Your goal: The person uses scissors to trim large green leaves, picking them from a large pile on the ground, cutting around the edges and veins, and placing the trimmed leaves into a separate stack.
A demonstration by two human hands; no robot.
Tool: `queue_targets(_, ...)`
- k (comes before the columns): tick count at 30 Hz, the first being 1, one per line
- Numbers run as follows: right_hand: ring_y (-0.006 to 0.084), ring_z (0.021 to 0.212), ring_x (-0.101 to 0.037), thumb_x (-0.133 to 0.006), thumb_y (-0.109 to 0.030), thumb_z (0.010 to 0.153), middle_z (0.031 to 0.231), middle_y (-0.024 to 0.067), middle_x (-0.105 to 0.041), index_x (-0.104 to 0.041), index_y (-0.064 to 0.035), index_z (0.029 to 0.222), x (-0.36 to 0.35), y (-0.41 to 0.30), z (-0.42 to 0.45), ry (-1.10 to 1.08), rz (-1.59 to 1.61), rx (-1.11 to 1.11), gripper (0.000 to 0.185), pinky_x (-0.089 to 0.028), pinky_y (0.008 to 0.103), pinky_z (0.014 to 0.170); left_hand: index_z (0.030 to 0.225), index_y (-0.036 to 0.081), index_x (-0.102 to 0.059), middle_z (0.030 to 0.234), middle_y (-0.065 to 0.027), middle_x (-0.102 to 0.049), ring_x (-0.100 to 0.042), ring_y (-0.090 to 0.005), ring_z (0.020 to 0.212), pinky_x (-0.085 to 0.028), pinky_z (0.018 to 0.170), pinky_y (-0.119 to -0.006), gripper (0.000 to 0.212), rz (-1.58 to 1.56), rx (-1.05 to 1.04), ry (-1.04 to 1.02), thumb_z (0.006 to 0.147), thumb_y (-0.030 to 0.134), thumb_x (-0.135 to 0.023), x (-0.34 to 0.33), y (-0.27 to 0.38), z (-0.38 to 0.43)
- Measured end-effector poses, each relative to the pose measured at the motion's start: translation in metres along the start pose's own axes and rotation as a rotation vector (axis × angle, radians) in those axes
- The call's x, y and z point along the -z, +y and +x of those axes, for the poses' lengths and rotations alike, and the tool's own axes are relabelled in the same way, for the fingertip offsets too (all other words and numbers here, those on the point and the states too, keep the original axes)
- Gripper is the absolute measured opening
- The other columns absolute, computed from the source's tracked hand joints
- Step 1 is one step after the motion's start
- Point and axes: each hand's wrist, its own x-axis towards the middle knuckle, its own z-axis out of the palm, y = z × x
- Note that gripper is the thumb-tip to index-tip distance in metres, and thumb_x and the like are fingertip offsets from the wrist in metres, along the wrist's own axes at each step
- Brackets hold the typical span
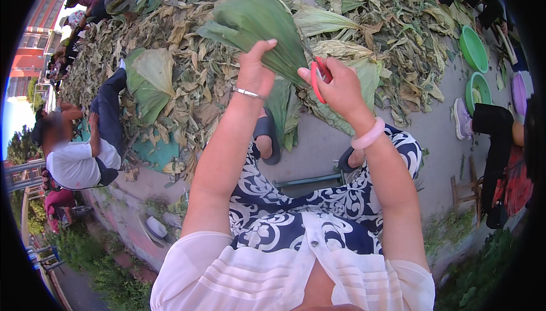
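My left hand (259, 67) grips a large folded green leaf (260, 23), probably a lotus leaf, its thumb pressed on the upper face. The leaf fans out away from me and narrows towards my right hand (343, 89). That hand is shut on scissors (316, 81) with red handles, whose blades run along the leaf's right edge. Whether the blades are apart is too small to tell. The right thumb is close to the narrow end of the leaf. Below my hands, more green leaves (279, 108) lie on the ground between my feet.
Withered leaf scraps (200, 63) cover much of the ground ahead. Flat fan-shaped leaves (151, 80) lie to the left, near a seated person (85, 157) in a white shirt. Green basins (472, 50) and a purple basin (518, 93) stand right, beside other seated people. A hat (155, 228) lies behind left.
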Motion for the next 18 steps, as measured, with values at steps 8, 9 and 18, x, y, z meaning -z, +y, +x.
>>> queue_targets(8, 0.0284, 0.055, -0.055, -0.071, -0.049, 0.078, 0.059, 0.0101, -0.059, -0.063, -0.0050, 0.074, 0.000, -0.004, 0.004, 0.012, -0.008, 0.007, 0.045, -0.038, 0.0377, 0.064, 0.115, 0.000, -0.055, 0.111, -0.0101, -0.062, -0.059, -0.0264, 0.106, -0.046, 0.096, -0.042, 0.033, -0.022, 0.033, -0.013, 0.082, 0.005, -0.059, -0.004, -0.008, -0.004)
queue_targets(9, 0.0288, 0.055, -0.055, -0.071, -0.049, 0.078, 0.058, 0.0103, -0.058, -0.062, -0.0048, 0.072, 0.000, -0.004, 0.004, 0.017, -0.018, 0.012, 0.045, -0.038, 0.0382, 0.064, 0.115, 0.000, -0.055, 0.111, -0.0099, -0.062, -0.059, -0.0262, 0.105, -0.045, 0.096, -0.042, 0.033, -0.027, 0.047, -0.012, 0.082, 0.005, -0.059, -0.004, -0.008, -0.005)
queue_targets(18, 0.0312, 0.051, -0.053, -0.071, -0.045, 0.080, 0.053, 0.0112, -0.055, -0.058, -0.0041, 0.065, 0.001, -0.003, 0.004, 0.048, -0.010, 0.029, 0.046, -0.039, 0.0403, 0.059, 0.117, 0.002, -0.053, 0.112, -0.0085, -0.060, -0.059, -0.0243, 0.105, -0.047, 0.095, -0.041, 0.037, -0.062, 0.068, -0.022, 0.081, 0.003, -0.058, -0.012, -0.008, -0.009)
